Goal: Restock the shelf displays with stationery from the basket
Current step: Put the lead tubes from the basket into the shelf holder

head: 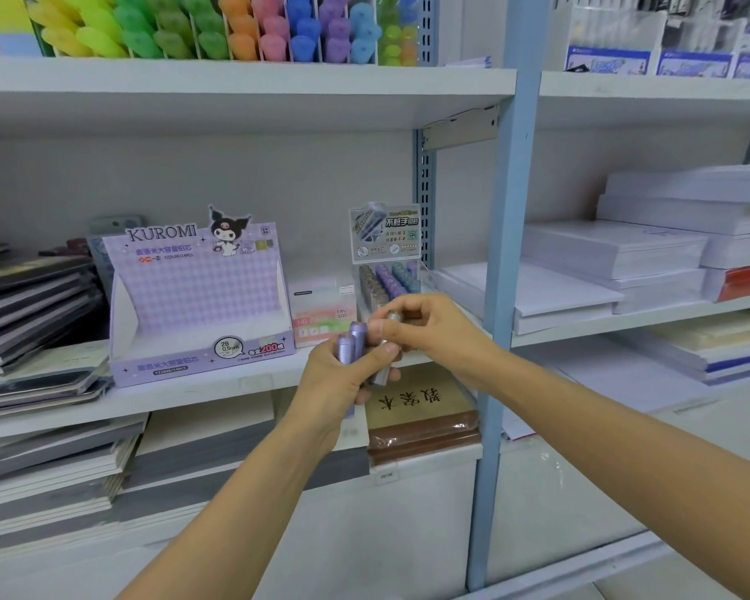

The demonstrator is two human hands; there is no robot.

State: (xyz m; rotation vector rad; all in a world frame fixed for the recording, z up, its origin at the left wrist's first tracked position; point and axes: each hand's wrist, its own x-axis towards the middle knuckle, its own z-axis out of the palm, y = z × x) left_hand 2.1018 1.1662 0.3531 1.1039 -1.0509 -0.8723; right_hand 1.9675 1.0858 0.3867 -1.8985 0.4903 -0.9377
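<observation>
A bundle of small lilac plastic tubes (352, 342), slim round lead cases by the look of them, stands upright in the left hand (336, 383), whose fingers wrap round their lower halves. The right hand (429, 326) pinches a single grey-capped tube (392, 317) between thumb and fingertips at the top of the bundle, seemingly drawing it free.

These should be very light and stiff, but smooth and round, so I would expect them to slide against each other and roll if set down loose. The barrel just below the cap is the safest place to hold; a pull on the cap alone might pop it off.

Just behind the hands stands a clear tiered display rack with a printed card header (384, 229), partly filled with like tubes, probably the destination. Beside it sits a small pink-and-white carton (321, 313), then a purple checked Kuromi cardboard display box (200, 296) with no stock showing, all on the white shelf (191, 385). The basket is not in view.
</observation>
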